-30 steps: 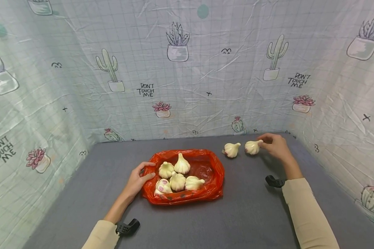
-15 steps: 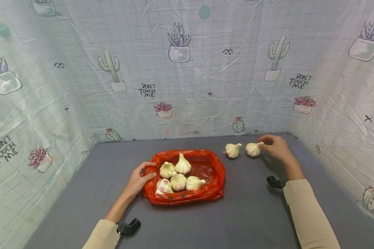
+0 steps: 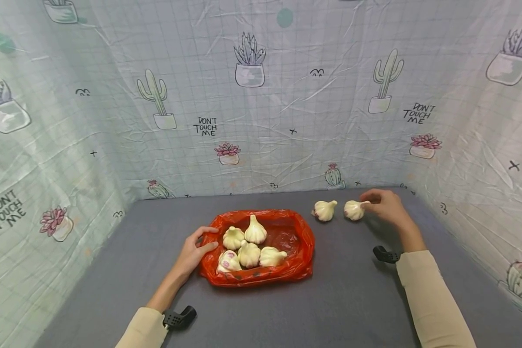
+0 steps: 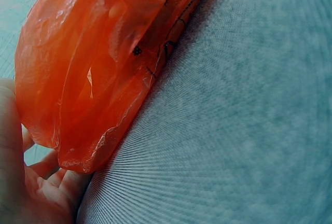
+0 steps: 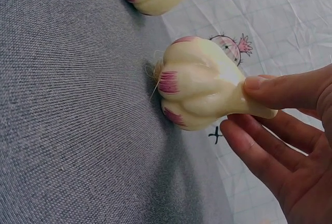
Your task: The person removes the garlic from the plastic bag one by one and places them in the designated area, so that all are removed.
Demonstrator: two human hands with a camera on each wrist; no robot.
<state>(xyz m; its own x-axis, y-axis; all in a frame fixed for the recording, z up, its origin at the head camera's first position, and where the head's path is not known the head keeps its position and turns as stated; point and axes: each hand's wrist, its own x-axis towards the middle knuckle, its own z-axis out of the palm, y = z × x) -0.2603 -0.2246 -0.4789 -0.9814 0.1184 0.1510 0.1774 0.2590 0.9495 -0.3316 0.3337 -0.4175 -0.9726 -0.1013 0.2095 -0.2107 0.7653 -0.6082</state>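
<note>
Right of the left hand (image 3: 193, 251), on the table (image 3: 339, 304), lies a bag (image 3: 306, 244) holding five garlic bulbs (image 3: 249, 255); left of the right hand (image 3: 387, 207), two more bulbs (image 3: 324, 211).

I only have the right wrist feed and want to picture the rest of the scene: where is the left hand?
Observer: The left hand is on the left end of a red bag, which your feed doesn't show.
Operator: Is there anything in that bag?
Observer: Yes, the head view shows five garlic bulbs in it, bunched toward the left, with bare plastic showing at the right end.
Operator: And where is the bag from the right hand?
Observer: To the person's left, and closer to the person than the two bulbs in your view.
</note>
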